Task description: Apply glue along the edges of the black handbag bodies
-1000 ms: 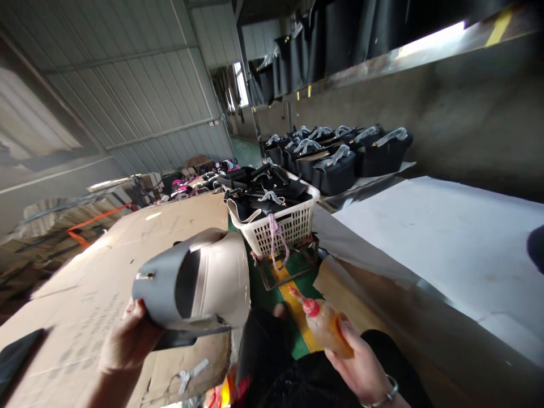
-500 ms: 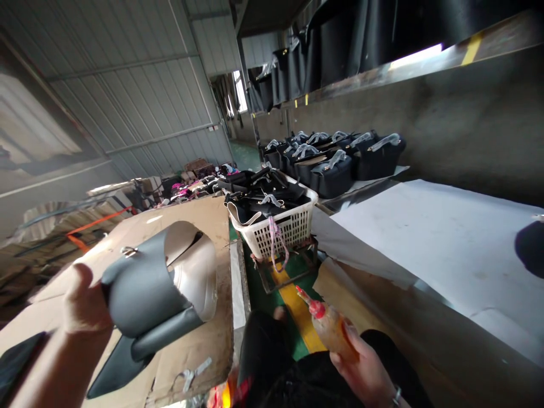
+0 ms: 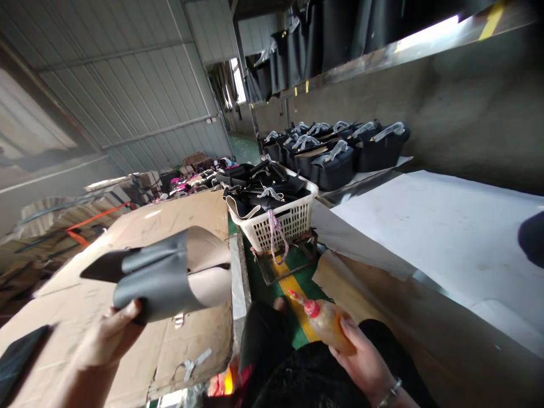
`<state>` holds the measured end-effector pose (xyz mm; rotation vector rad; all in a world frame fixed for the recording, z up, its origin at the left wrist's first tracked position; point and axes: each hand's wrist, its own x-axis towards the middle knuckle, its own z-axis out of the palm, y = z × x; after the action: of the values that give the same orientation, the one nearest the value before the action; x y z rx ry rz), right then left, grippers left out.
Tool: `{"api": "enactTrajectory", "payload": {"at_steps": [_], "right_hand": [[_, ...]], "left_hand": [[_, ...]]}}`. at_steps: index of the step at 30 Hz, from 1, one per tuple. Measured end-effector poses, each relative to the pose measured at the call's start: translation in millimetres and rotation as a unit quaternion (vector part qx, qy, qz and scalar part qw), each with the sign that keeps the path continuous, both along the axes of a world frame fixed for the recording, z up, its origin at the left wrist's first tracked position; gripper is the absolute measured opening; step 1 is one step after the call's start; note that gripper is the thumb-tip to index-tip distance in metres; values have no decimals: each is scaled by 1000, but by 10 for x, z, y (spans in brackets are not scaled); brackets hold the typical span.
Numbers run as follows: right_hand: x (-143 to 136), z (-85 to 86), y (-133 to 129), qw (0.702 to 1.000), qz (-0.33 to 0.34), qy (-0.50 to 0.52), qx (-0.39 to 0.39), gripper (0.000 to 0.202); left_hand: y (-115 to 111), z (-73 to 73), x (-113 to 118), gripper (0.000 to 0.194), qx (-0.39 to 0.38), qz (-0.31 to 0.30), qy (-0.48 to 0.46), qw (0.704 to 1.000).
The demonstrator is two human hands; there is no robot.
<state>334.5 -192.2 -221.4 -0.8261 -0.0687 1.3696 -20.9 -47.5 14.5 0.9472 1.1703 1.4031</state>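
Observation:
My left hand grips the lower left edge of a dark leather bag body, thumb on top. The piece is curled into a tube, its pale lining showing at the right end, and a pointed flap sticks out at the left. It is held over a cardboard-covered table. In my right hand is a squeeze bottle of amber liquid, probably glue, with a red cap and a narrow red-tipped nozzle pointing up and left. The bottle is above my lap, apart from the bag body.
A white plastic basket full of black bag parts stands ahead on a metal frame. Finished black bags sit behind it. To the right lies a white sheet. A dark flat object lies at the table's left. Bag pieces fill an overhead shelf.
My left hand has turned the bag body over and moved it slightly right, so its flap now points up-left instead of down. The right hand with the bottle has barely shifted.

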Motion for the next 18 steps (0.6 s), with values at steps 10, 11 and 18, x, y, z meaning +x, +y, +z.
{"api": "enactTrajectory", "payload": {"at_steps": [10, 11, 18], "right_hand": [[-21, 300, 128, 991, 65, -115, 27, 41], [-23, 286, 139, 987, 77, -138, 22, 43], [-32, 346, 343, 913, 59, -402, 34, 30]], "left_hand": [[-825, -732, 14, 73, -117, -15, 51, 992], [-819, -720, 18, 75, -117, -8, 45, 992], [-803, -708, -5, 68, -157, -23, 43, 986]]}}
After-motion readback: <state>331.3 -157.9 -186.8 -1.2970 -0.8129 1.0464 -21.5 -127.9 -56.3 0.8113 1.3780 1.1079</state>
